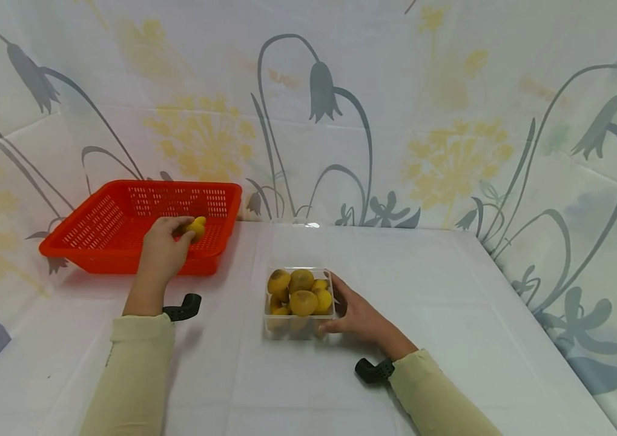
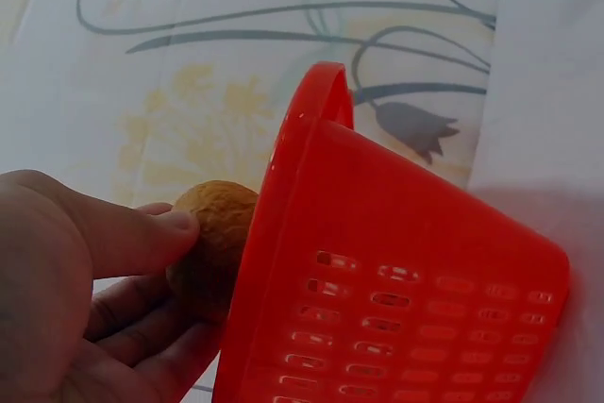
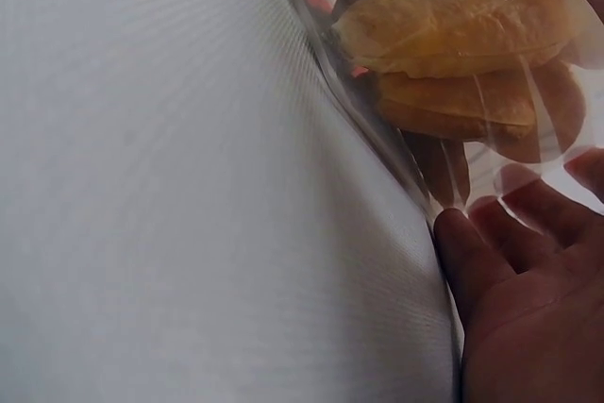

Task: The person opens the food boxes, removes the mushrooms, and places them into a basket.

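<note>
In the head view my left hand (image 1: pixel 163 245) is over the front part of the red plastic basket (image 1: pixel 145 266), pinching a small round yellow fruit (image 1: pixel 197 231). The left wrist view shows this fruit (image 2: pixel 212 247) as wrinkled and orange-brown, thumb on top and fingers beneath, right at the basket's rim (image 2: pixel 274 195). My right hand (image 1: pixel 359 315) grips the right side of a clear plastic box (image 1: pixel 278 330), thumb near the front corner and fingers toward the back. Several yellow fruits with brownish patches (image 1: pixel 304 303) are heaped in the box. Through its clear wall the right wrist view shows some fruits (image 3: pixel 462 30) above my fingertips.
A faint clear lid-like piece (image 1: pixel 310 224) glints behind the box. White cloth (image 1: pixel 422 272) covers the table, and a flower-printed sheet (image 1: pixel 319 151) hangs at the back and right. Both wrists wear black devices (image 1: pixel 183 307).
</note>
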Tool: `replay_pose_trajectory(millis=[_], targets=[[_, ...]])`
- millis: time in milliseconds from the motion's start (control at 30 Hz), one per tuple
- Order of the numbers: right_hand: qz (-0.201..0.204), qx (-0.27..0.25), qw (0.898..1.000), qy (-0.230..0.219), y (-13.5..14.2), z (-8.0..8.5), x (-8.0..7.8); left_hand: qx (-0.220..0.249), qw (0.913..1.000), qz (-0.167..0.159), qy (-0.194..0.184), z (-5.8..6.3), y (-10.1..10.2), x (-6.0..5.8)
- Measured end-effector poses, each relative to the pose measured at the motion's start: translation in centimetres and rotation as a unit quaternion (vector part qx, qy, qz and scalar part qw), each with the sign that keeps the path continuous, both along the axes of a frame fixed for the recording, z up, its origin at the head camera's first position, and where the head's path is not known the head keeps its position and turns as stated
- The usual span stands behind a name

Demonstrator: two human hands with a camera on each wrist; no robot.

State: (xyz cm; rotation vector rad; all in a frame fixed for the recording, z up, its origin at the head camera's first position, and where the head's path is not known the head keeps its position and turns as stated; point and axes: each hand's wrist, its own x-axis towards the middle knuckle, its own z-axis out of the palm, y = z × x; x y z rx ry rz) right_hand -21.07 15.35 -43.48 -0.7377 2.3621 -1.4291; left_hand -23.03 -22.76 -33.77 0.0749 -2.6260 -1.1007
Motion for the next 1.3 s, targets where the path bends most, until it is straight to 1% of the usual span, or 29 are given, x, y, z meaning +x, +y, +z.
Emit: replay_pose_trajectory(millis=[167,300,467,667,800,1033,1233,1300], targets=[[-0.005,0.007,1.000,-0.005,0.0,0.1,0.0,-0.043,0.9990,-0.009,-0.007,-0.4,0.0,-0.2],[-0.011,0.013,1.000,-0.009,-0.1,0.2,0.1,-0.063,0.9976,-0.010,-0.025,-0.6,0.1,-0.4],[-0.014,0.018,1.000,-0.012,-0.1,0.3,0.1,-0.075,0.9958,-0.013,-0.052,-0.7,0.1,-0.4],[-0.013,0.018,1.000,-0.013,-0.1,0.3,0.0,-0.093,0.9944,-0.017,-0.049,-0.8,0.0,-0.4],[-0.011,0.014,1.000,-0.010,0.0,0.2,0.0,-0.104,0.9929,-0.012,-0.056,-0.7,0.0,-0.5],[-0.006,0.007,1.000,-0.009,0.0,0.1,-0.1,-0.105,0.9918,-0.013,-0.073,-0.3,0.2,-0.4],[0.001,-0.005,1.000,-0.005,0.0,0.2,0.0,-0.113,0.9920,-0.026,-0.052,0.0,0.6,-0.3],[0.005,-0.008,1.000,-0.002,0.0,0.2,0.0,-0.112,0.9919,-0.033,-0.050,0.3,0.8,-0.2]])
